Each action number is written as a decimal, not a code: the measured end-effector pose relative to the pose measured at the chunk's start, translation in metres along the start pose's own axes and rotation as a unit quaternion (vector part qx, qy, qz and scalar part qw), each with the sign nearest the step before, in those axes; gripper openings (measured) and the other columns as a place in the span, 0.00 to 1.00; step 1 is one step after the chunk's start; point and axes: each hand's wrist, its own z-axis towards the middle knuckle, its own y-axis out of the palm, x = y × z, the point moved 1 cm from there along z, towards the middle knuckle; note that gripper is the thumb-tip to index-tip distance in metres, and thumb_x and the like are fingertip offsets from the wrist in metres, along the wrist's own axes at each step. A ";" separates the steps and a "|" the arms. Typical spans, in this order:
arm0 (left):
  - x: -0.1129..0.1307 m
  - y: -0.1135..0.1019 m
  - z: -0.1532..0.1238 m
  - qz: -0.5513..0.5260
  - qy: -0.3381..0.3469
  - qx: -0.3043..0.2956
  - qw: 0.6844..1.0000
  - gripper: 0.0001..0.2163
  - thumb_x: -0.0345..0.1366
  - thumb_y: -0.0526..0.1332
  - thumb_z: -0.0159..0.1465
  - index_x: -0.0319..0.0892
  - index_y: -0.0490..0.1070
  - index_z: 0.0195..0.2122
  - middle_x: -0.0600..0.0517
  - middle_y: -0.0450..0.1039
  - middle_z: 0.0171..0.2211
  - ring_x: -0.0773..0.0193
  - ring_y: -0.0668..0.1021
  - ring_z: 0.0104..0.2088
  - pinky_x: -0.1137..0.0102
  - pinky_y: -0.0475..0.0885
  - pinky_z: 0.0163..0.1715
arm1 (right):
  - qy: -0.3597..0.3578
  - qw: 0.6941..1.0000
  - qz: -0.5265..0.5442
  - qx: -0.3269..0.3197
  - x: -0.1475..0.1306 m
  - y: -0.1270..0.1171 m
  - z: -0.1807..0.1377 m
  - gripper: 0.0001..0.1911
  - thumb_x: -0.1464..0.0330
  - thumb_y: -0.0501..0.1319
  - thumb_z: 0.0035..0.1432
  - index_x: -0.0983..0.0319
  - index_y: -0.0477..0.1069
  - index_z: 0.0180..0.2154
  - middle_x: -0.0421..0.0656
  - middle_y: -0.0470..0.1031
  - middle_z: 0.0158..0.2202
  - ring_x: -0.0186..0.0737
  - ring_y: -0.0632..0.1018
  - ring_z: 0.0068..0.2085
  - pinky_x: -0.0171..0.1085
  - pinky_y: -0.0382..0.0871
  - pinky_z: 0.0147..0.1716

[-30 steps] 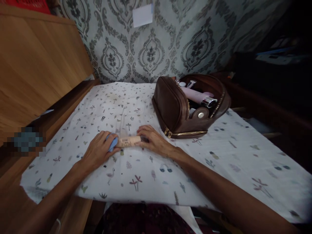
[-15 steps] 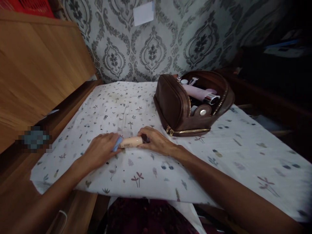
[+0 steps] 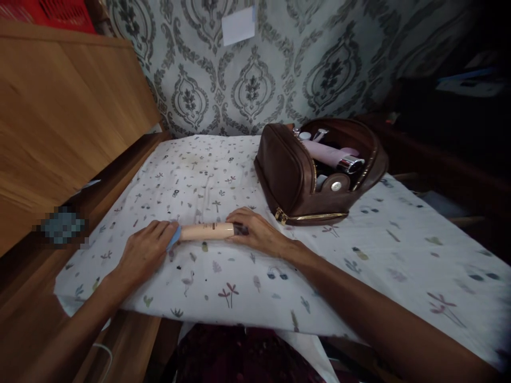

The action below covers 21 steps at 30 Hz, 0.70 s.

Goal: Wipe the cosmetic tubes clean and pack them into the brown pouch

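A beige cosmetic tube [image 3: 207, 231] with small dark print lies level just above the patterned cloth. My right hand [image 3: 259, 231] is closed around its dark cap [image 3: 239, 229]. At the tube's other end, my left hand [image 3: 148, 246] is closed on a small blue cloth [image 3: 174, 237], which touches the tube's tip. Most of the blue piece is hidden under the fingers. Behind my right hand stands a brown makeup bag [image 3: 285, 165], unzipped, with a pink bottle with a silver cap [image 3: 333, 155] and other items inside.
A white printed cloth [image 3: 191, 181] covers the table. A wooden cabinet [image 3: 67, 106] bounds the left side, with a red basket [image 3: 51, 13] on top. Patterned wallpaper [image 3: 251, 90] with a white card [image 3: 238, 25] rises behind. Dark furniture stands at right.
My left hand has slid left along the tube with the blue cloth, uncovering more of the beige body. My right hand keeps its hold on the cap end. The view has shifted slightly.
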 end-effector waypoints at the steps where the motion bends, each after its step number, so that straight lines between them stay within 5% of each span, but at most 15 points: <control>1: 0.001 0.000 0.002 -0.005 0.007 0.001 1.000 0.13 0.33 0.53 0.68 0.42 0.67 0.53 0.44 0.77 0.43 0.51 0.78 0.42 0.62 0.72 0.33 | 0.012 1.000 -0.001 0.006 -0.001 0.000 0.000 0.11 0.68 0.69 0.56 0.61 0.72 0.41 0.46 0.74 0.42 0.45 0.74 0.45 0.44 0.70 0.45; 5: 0.021 0.000 0.020 -0.075 0.025 -0.013 0.997 0.19 0.47 0.50 0.71 0.42 0.63 0.58 0.43 0.75 0.50 0.51 0.76 0.49 0.57 0.70 0.47 | 0.031 0.999 -0.007 0.023 -0.002 0.003 0.000 0.12 0.74 0.67 0.53 0.62 0.72 0.41 0.45 0.74 0.40 0.42 0.75 0.40 0.41 0.70 0.41; 9: 0.057 0.009 0.049 -0.121 0.046 -0.024 0.991 0.23 0.49 0.48 0.72 0.41 0.56 0.62 0.41 0.71 0.55 0.51 0.74 0.53 0.55 0.67 0.51 | 0.007 0.999 -0.012 0.041 0.000 0.008 -0.001 0.12 0.71 0.67 0.55 0.61 0.71 0.42 0.44 0.73 0.39 0.42 0.74 0.39 0.41 0.70 0.40; 12: 0.074 0.015 0.067 -0.125 0.059 -0.029 0.990 0.23 0.47 0.48 0.72 0.38 0.55 0.62 0.41 0.72 0.49 0.51 0.75 0.49 0.55 0.68 0.48 | -0.019 0.998 -0.032 0.046 0.002 0.010 -0.001 0.11 0.70 0.67 0.56 0.61 0.71 0.42 0.45 0.73 0.38 0.44 0.74 0.40 0.42 0.71 0.41; 21: 0.023 0.015 0.027 -0.149 -0.013 -0.052 0.987 0.19 0.48 0.54 0.69 0.42 0.62 0.56 0.46 0.71 0.43 0.54 0.74 0.42 0.60 0.70 0.42 | -0.019 0.999 -0.037 0.029 0.001 0.007 -0.002 0.12 0.73 0.67 0.55 0.60 0.71 0.43 0.45 0.73 0.39 0.43 0.75 0.39 0.41 0.71 0.39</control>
